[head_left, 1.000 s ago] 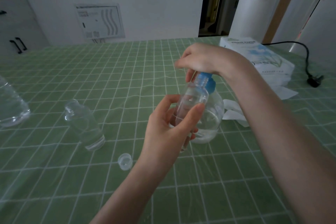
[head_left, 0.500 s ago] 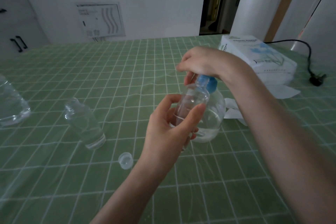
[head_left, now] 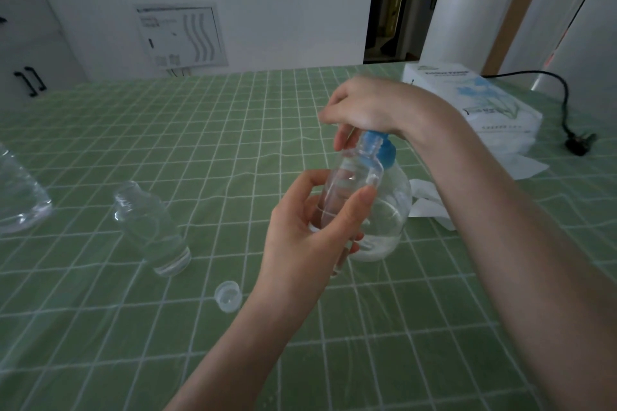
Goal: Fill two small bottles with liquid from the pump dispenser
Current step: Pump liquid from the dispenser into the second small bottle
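The left hand (head_left: 300, 237) comes up from the near edge with its wrist bent back, thumb in front and fingers curled behind, clamped around a small clear bottle (head_left: 347, 190) and lifting its open neck to the blue pump head (head_left: 384, 150). The right hand (head_left: 364, 107) arches over from the right, forearm running back to the near right corner, wrist cocked down and fingers closed onto the top of the pump dispenser (head_left: 384, 217), which stands on the green checked tablecloth (head_left: 233, 130) just behind the held bottle. The danger here is a miss: the spout is hidden under the right hand, so whether it sits over the neck cannot be told, and a stroke with the mouth slightly off would likely send liquid down the outside of the bottle and over the left fingers. A hard, off-centre press could also tip the dispenser, since nothing else steadies it. A wet, smooth bottle might slip in that pinch. To the left, well apart, the second small bottle (head_left: 150, 227) stands uncapped and could be knocked by the left elbow, and a loose cap (head_left: 228, 295) lies near it. Far right lies a tissue pack (head_left: 480, 110).
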